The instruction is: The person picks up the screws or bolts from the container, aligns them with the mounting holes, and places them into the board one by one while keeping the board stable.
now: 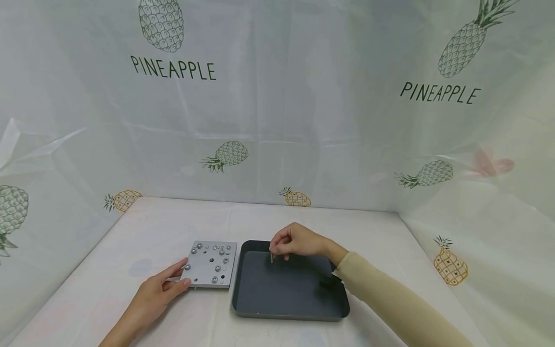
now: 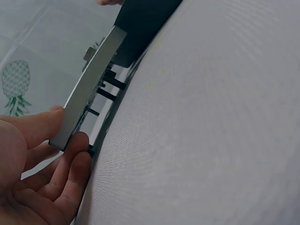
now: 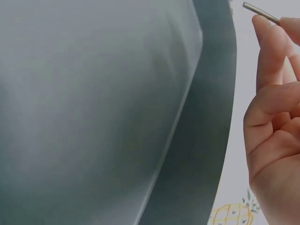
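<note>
My left hand (image 1: 158,291) grips the left edge of a square metal plate (image 1: 204,270) that carries several screws and holes. In the left wrist view the thumb lies on the top of the plate (image 2: 89,89) and fingers are under it. Dark screw shanks (image 2: 107,93) stick out below the plate, which is held tilted off the table there. My right hand (image 1: 299,241) pinches a thin metal pin (image 1: 271,258) above the far side of a dark grey tray (image 1: 290,315). The right wrist view shows the pin (image 3: 260,12) between thumb and fingertips.
The tray stands just right of the plate on a table covered with a white cloth (image 1: 208,318). A pineapple-print curtain (image 1: 277,96) hangs behind and at both sides. A dark shadow of the right arm falls across the tray.
</note>
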Demonstrator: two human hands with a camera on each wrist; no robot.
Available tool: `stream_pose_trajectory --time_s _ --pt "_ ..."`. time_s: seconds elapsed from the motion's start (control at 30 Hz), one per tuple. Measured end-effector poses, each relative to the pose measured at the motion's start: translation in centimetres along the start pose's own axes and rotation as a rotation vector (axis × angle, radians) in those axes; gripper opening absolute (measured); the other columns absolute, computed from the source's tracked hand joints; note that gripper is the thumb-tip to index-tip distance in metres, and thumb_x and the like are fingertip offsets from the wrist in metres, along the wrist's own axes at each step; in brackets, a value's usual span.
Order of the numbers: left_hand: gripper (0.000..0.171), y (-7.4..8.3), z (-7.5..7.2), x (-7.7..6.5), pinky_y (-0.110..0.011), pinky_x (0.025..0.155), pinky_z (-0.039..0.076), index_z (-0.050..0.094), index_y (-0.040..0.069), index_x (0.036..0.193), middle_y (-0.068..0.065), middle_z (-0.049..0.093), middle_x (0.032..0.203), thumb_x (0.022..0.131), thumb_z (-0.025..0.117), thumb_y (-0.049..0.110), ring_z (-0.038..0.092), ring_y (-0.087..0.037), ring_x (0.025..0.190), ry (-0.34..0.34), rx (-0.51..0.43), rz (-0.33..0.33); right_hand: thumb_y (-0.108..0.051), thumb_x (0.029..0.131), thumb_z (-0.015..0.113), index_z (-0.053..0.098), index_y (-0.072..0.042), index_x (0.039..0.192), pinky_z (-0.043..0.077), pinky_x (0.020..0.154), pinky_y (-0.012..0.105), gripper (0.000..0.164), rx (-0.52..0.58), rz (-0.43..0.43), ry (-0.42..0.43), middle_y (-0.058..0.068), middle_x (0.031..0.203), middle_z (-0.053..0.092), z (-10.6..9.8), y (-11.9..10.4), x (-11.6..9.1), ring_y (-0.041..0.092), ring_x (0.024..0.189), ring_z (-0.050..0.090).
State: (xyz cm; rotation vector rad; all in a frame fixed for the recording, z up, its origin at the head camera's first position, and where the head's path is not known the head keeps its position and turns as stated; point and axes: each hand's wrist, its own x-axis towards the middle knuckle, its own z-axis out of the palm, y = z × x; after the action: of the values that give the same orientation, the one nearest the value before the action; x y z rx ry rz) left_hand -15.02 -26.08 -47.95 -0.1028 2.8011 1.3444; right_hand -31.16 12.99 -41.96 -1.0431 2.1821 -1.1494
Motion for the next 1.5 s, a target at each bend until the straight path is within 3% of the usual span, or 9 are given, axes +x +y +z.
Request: stream_pose_trajectory --time_s 0.13,0.37,0.6,0.7,0.87,1.2,1.5 --pt "0.078 0.0 0.1 0.0 -0.058 0.108 0.046 0.047 0.015 0.162 -0.023 0.061 0.148 0.099 0.074 0.050 0.072 -0.010 0.105 -0.002 -0.006 -0.001 -0.017 0.102 0.074 0.081 -0.005 0.112 0.057 0.074 0.044 0.017 0.039 -0.031 -0.001 0.023 0.103 0.078 0.4 -0.7 0.7 0.019 0.070 0.068" --pt "0.077 -0.1 0.1 0.0 -0.056 0.107 0.047 0.047 0.015 0.162 -0.023 0.061 0.147 0.098 0.074 0.050 0.072 -0.008 0.101 0.000 -0.003 0.007 -0.016 0.102 0.074 0.078 0.002 0.118 0.060 0.078 0.039 0.024 0.075 -0.074 -0.015 0.004 0.102 0.082 1.3 -1.9 2.8 0.019 0.072 0.068" --pt "0.079 -0.2 0.0 0.2 -0.052 0.103 0.049 0.047 0.015 0.162 -0.023 0.061 0.148 0.098 0.074 0.052 0.069 -0.009 0.099 -0.005 0.009 0.010 -0.012 0.101 0.076 0.081 -0.009 0.110 0.058 0.079 0.047 0.012 0.112 -0.105 -0.070 0.025 0.107 0.077 2.8 -2.9 5.2 0.018 0.072 0.067" --pt "0.079 -0.2 0.0 0.2 -0.048 0.101 0.050 0.047 0.015 0.162 -0.022 0.061 0.148 0.098 0.073 0.053 0.069 -0.008 0.098 -0.008 0.014 0.011 -0.011 0.100 0.076 0.081 -0.007 0.111 0.058 0.080 0.050 0.012 0.111 -0.125 -0.106 0.028 0.106 0.077 3.5 -3.3 6.1 0.023 0.072 0.067" --pt "0.079 -0.2 0.0 0.2 -0.045 0.099 0.050 0.047 0.015 0.162 -0.022 0.061 0.148 0.098 0.073 0.053 0.068 -0.007 0.097 -0.008 0.021 0.019 -0.007 0.099 0.077 0.080 -0.002 0.111 0.059 0.074 0.040 0.014 0.079 -0.171 -0.149 0.022 0.100 0.079 4.5 -3.5 7.2 0.028 0.070 0.067" --pt "0.079 0.0 -0.2 0.1 -0.058 0.107 0.047 0.046 0.015 0.162 -0.022 0.060 0.149 0.098 0.073 0.052 0.070 -0.008 0.101 -0.011 0.008 0.007 -0.008 0.097 0.079 0.081 -0.003 0.110 0.058 0.070 0.027 0.014 0.040 -0.184 -0.223 -0.001 0.093 0.081 6.0 -3.4 8.2 0.010 0.067 0.068" --pt "0.079 -0.1 -0.2 0.1 -0.052 0.103 0.049 0.046 0.015 0.163 -0.021 0.061 0.149 0.099 0.073 0.053 0.069 -0.008 0.098 -0.014 0.012 0.005 -0.007 0.096 0.080 0.081 -0.004 0.107 0.058 0.070 0.025 0.012 0.012 -0.185 -0.238 0.003 0.089 0.080 6.8 -3.6 8.6 0.010 0.067 0.068"
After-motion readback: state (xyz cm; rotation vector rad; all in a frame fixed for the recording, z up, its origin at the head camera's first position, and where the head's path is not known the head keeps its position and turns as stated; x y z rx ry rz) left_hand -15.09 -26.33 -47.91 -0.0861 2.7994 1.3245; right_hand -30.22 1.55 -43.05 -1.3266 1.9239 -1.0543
